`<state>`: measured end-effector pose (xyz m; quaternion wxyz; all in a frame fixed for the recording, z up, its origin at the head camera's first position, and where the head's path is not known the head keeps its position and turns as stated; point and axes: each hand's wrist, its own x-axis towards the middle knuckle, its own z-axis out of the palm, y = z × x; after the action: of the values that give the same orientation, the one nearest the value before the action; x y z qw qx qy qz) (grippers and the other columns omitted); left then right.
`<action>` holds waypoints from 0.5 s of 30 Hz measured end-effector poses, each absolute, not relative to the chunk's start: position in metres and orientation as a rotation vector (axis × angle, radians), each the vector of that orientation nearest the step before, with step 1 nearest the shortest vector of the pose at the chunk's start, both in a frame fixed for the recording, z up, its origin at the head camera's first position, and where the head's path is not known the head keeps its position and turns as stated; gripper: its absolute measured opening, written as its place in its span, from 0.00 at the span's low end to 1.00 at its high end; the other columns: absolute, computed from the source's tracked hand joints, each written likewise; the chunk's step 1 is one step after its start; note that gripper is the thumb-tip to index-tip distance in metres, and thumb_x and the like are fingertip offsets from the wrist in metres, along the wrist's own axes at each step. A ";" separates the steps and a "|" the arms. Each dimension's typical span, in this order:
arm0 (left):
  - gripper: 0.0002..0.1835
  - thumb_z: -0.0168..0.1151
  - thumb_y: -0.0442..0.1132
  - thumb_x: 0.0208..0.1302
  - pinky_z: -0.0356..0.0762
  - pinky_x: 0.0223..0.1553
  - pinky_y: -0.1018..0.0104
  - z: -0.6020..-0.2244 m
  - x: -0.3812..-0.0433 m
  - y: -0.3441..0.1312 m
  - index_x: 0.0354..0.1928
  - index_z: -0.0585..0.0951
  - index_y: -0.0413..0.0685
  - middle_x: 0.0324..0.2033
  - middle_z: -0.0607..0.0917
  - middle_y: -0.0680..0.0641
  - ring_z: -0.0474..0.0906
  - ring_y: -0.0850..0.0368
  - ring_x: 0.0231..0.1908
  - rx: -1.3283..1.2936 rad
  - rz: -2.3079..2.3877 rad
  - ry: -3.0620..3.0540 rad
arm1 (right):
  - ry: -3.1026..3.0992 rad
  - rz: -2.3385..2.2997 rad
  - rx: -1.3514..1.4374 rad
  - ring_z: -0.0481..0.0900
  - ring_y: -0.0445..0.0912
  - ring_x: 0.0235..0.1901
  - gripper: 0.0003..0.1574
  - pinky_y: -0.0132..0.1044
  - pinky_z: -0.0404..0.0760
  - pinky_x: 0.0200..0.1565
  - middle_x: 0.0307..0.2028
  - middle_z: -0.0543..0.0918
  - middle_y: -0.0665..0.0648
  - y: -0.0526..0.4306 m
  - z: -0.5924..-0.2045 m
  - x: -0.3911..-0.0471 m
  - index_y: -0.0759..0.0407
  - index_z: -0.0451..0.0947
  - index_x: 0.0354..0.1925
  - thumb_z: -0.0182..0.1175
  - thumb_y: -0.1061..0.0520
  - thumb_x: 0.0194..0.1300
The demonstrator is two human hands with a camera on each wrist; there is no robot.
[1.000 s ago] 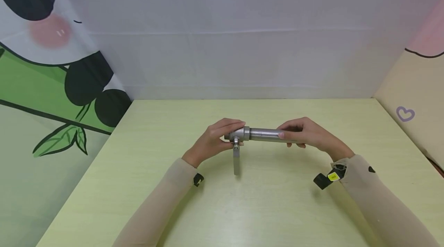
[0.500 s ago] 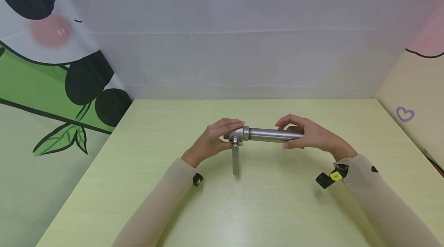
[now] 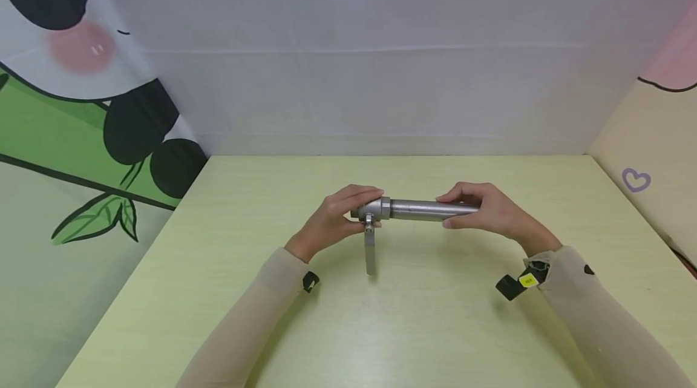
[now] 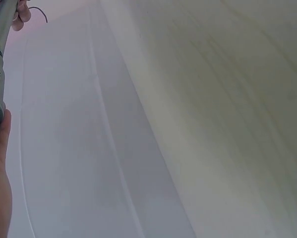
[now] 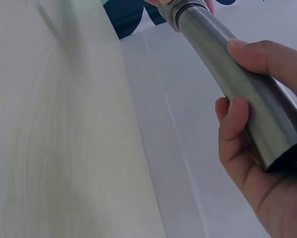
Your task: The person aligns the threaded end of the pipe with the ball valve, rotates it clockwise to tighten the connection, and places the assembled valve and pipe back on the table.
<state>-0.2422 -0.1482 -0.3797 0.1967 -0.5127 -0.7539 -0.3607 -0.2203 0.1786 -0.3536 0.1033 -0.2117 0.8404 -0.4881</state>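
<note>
Pipe and Valve: Two-Hand Grip on the Joint

The right hand [image 3: 492,211] is clamped on the right end of a metal pipe [image 3: 419,210]: thumb on the near side, fingers on the far side, as the right wrist view confirms. The left hand [image 3: 344,217] is clamped on a valve [image 3: 372,211] at the pipe's left end, fingers over its far side and thumb on the near side.

The pipe lies left to right between the hands, over the middle of the table [image 3: 283,327]. Its left end meets the valve's collar [image 3: 386,208]; a narrow band of thread shows beside the collar in the right wrist view. The lever [image 3: 370,250] points from the valve toward the near side. Whether its tip touches the table cannot be told.

Beyond the table stands a pale cloth wall [image 3: 348,91]; a printed panel [image 3: 117,194] stands to the left.

Step in hand, as judged: working the threaded joint, with the left hand as the fixed side and the right hand as the turning side. The direction of turn cannot be told.

The next move would call for a steady valve, a pipe kept in line with the collar, and a twist from the right hand, regripping as required.
</note>
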 end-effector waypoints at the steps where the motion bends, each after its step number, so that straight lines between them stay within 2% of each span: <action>1: 0.31 0.75 0.30 0.48 0.80 0.51 0.69 -0.380 -0.242 -0.148 0.58 0.76 0.40 0.53 0.80 0.43 0.78 0.51 0.53 -1.431 -1.010 -2.114 | 2.491 -1.438 -0.610 0.81 0.47 0.37 0.26 0.36 0.82 0.40 0.45 0.82 0.54 0.179 -0.353 -0.220 0.52 0.81 0.50 0.74 0.53 0.52; 10: 0.31 0.75 0.30 0.48 0.81 0.50 0.69 -0.379 -0.242 -0.149 0.57 0.77 0.39 0.53 0.80 0.43 0.78 0.51 0.52 -1.413 -1.001 -2.116 | 2.529 -1.421 -0.596 0.78 0.46 0.31 0.27 0.34 0.78 0.33 0.38 0.82 0.52 0.180 -0.352 -0.221 0.52 0.82 0.54 0.72 0.51 0.54; 15: 0.31 0.75 0.30 0.48 0.80 0.50 0.70 -0.380 -0.242 -0.148 0.57 0.77 0.39 0.53 0.80 0.43 0.78 0.51 0.52 -1.409 -0.993 -2.114 | 2.514 -1.425 -0.565 0.78 0.46 0.29 0.28 0.35 0.78 0.31 0.41 0.82 0.55 0.180 -0.352 -0.220 0.53 0.80 0.56 0.70 0.50 0.57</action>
<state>-0.2422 -0.1483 -0.3795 0.2054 -0.5056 -0.7584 -0.3563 -0.2202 0.1801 -0.3515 0.0983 -0.1910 0.8498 -0.4814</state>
